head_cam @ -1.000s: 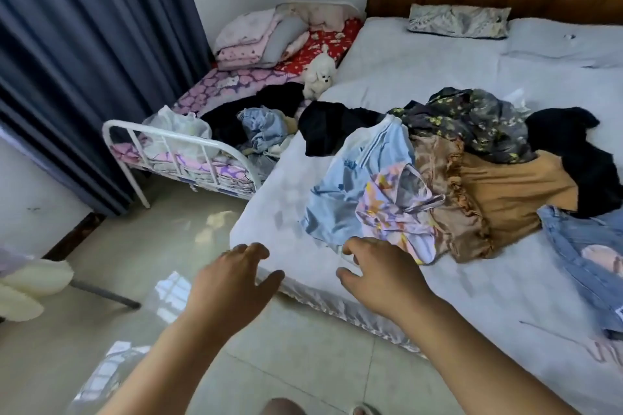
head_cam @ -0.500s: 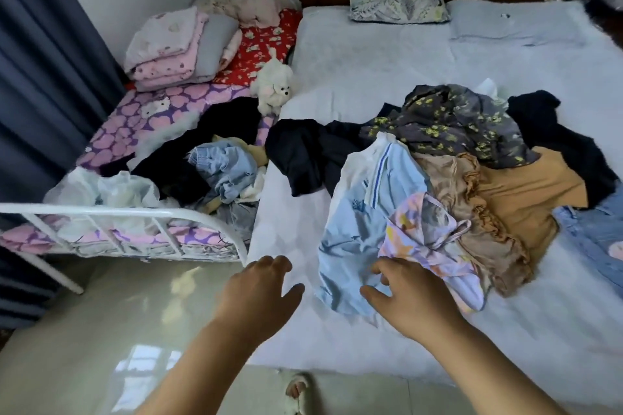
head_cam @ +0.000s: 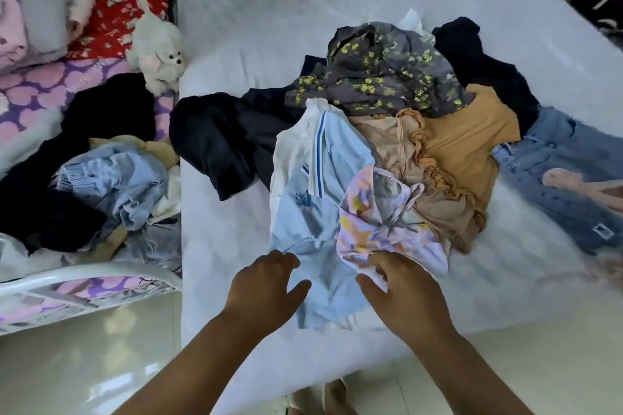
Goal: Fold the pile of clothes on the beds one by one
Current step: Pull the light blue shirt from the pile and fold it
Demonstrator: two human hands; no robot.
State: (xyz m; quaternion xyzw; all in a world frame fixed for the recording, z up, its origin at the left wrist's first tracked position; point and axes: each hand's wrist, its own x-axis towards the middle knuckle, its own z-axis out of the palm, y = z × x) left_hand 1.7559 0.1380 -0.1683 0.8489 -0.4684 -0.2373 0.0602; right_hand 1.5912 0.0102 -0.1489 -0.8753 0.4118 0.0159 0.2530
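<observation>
Fingers [head_cam: 286, 258] of both hands spread loose over the light blue shirt [head_cam: 310, 222], its dark blue chest print unreadable.

Beneath my fingers [head_cam: 283, 258] lay a pale blue shirt [head_cam: 312, 212] with white-and-blue stripes; beyond them, a pastel floral top [head_cam: 381, 222], then a grey yellow-flowered garment [head_cam: 381, 77].

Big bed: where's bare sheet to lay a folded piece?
Free: the big bed beyond the grey floral garment, and its left strip beside the plush dog. Crowded: centre pile and the small bed.
</observation>
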